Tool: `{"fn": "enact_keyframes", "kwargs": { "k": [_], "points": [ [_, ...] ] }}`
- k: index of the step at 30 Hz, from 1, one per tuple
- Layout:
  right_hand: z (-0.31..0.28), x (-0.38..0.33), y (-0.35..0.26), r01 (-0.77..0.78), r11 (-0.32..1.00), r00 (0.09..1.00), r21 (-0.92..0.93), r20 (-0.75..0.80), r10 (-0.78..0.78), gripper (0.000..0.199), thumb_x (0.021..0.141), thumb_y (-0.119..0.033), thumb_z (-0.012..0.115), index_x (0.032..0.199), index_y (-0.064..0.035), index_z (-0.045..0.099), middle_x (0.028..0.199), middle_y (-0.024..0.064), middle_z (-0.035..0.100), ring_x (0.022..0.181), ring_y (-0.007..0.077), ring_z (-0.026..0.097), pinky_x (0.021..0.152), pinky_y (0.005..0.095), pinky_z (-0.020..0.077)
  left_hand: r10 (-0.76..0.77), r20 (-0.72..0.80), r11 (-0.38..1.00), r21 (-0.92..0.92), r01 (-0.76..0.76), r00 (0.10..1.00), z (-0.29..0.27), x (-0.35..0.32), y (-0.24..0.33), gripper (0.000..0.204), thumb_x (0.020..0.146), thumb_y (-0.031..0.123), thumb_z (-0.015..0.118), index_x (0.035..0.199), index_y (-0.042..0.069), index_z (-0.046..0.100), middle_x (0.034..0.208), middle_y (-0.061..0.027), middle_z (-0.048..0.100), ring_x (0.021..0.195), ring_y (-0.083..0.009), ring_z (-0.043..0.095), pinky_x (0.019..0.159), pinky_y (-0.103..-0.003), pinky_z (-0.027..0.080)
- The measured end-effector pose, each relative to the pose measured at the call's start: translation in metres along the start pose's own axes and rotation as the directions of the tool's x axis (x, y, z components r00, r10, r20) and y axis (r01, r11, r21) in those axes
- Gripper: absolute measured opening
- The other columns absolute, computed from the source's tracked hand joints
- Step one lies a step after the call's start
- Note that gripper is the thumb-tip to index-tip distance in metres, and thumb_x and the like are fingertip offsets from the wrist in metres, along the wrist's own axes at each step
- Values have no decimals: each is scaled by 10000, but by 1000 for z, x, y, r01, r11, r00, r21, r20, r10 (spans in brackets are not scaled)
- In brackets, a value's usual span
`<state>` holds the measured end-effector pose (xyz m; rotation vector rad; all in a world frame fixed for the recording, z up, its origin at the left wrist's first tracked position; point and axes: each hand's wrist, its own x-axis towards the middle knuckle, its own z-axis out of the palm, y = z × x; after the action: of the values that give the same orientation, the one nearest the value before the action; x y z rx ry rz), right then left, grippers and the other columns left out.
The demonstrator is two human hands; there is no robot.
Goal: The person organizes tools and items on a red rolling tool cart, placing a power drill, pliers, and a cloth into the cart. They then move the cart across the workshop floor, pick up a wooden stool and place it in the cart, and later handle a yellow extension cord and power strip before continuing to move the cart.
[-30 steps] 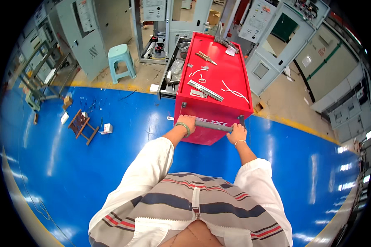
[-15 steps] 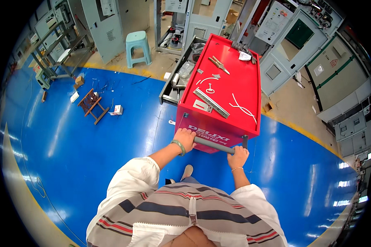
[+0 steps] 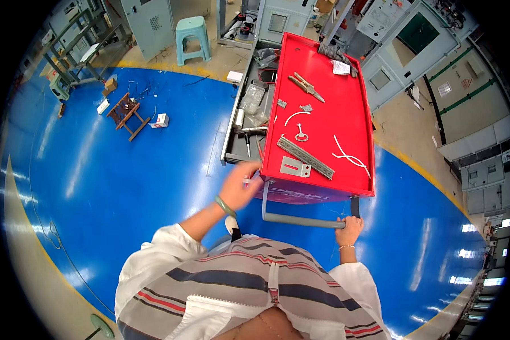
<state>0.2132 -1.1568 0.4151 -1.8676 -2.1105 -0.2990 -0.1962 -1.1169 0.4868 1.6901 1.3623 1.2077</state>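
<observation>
My right hand (image 3: 350, 229) is closed around the right end of the grey push handle (image 3: 306, 221) on a red tool cart (image 3: 345, 107). Off the handle, my left hand (image 3: 241, 184) is beside the cart's near left corner, just below the pulled-out drawer (image 3: 228, 133). Its fingers are blurred but look spread, with nothing visible in them. On the red top lie a slotted metal rail (image 3: 306, 156), a flat metal bracket (image 3: 294, 167), a metal ring-ended piece (image 3: 301, 135), pliers (image 3: 307, 86) and white wire pieces (image 3: 351, 158).
The drawer juts out left, holding a hammer, plastic bags and small parts. A dark glove (image 3: 337, 54) lies at the cart's far end. Behind stand a light blue stool (image 3: 191, 37) and grey cabinets (image 3: 150, 28). A folding stool (image 3: 127, 116) and small boxes sit on the blue floor.
My left hand has let go of the handle and moved left toward the drawer's near corner. My right hand keeps its grip. The cart appears slightly turned and shifted right in view.
</observation>
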Motion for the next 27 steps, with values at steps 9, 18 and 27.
{"fn": "enact_keyframes", "kwargs": {
  "k": [9,18,27],
  "points": [
    [18,-5,16,-589,798,786,129,-139,602,676,696,-41,588,1334,-114,378,1328,136,404,1243,326,368,1038,510,258,-383,-222,919,10,395,897,-41,119,-159,642,868,364,581,1352,9,354,1350,-222,412,1247,-322,408,1027,-377,330],
    [36,57,-91,-586,-299,168,753,473,865,438,911,-201,517,1290,-142,304,879,54,505,652,151,515,516,314,459,-654,248,556,-483,676,715,-28,174,-195,804,846,515,558,1406,14,272,1414,-144,360,1337,-250,285,1062,-388,247],
    [45,59,-77,-713,-104,143,694,289,946,314,930,-163,460,1215,-110,341,692,52,493,445,113,433,364,256,376,-563,499,436,-498,749,659,-2,179,-174,895,855,602,477,1451,41,114,1519,-110,120,1402,-228,97,1116,-423,140]
  ]
}}
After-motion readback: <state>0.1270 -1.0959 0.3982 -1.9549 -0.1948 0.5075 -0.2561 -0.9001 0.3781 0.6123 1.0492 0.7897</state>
